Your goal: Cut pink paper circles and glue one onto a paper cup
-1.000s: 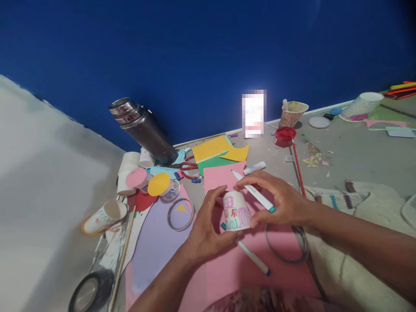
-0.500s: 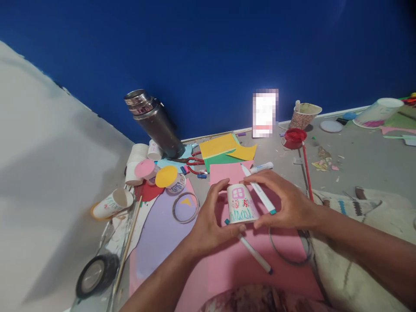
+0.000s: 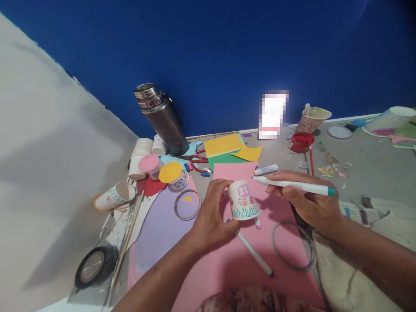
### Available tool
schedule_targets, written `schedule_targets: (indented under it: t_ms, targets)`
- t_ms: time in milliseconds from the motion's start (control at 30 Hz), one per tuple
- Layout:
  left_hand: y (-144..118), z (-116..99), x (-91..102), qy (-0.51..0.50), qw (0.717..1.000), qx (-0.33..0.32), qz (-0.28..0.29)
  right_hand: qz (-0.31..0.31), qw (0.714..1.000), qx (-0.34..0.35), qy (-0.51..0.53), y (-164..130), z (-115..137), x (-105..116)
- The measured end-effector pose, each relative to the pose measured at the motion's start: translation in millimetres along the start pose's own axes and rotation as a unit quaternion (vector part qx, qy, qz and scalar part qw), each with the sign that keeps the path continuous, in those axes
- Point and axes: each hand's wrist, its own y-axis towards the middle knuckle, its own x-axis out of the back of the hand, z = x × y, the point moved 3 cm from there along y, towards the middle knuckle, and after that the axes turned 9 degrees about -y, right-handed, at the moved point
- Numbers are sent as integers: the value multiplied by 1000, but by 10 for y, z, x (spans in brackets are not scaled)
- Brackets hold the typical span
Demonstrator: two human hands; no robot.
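Note:
My left hand (image 3: 216,210) grips a white paper cup (image 3: 244,203) from its left side, the wider rim downward and the cup slightly tilted. Drawn on the cup are a pink window, red flowers and green grass. Between the fingers of my right hand (image 3: 312,201) lies a white marker with a green end cap (image 3: 299,185); its tip points left and is apart from the cup. Below the cup, a marker with a blue end (image 3: 255,253) rests on the pink paper (image 3: 227,268). A capped marker (image 3: 266,169) lies beyond the right hand.
Paper cups with pink and yellow tops (image 3: 170,172) stand at left, near a dark flask (image 3: 164,123). Red-handled scissors (image 3: 198,159) lie by yellow paper (image 3: 224,144). A grey ring (image 3: 275,242) is at right, black tape (image 3: 96,266) at left, a red pot (image 3: 300,142) behind.
My right hand has left the cup's side and moved right and up, turning the marker nearly level. The cup has rotated and tilted a little in my left hand.

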Motion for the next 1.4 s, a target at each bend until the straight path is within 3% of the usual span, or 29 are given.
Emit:
schedule_targets:
  t_ms: [100,533,800,1400]
  targets:
    - [-10,28,-10,11,1000,-5,0,-11,999,25,-16,0,12,5]
    - [-12,-30,-55,56,996,-60,21,57,997,47,-14,20,71,-76]
    - [-9,-22,-46,41,998,-44,23,35,998,44,-15,13,56,-67]
    - [-17,-16,-55,42,998,-42,16,49,996,63,-28,25,73,-90]
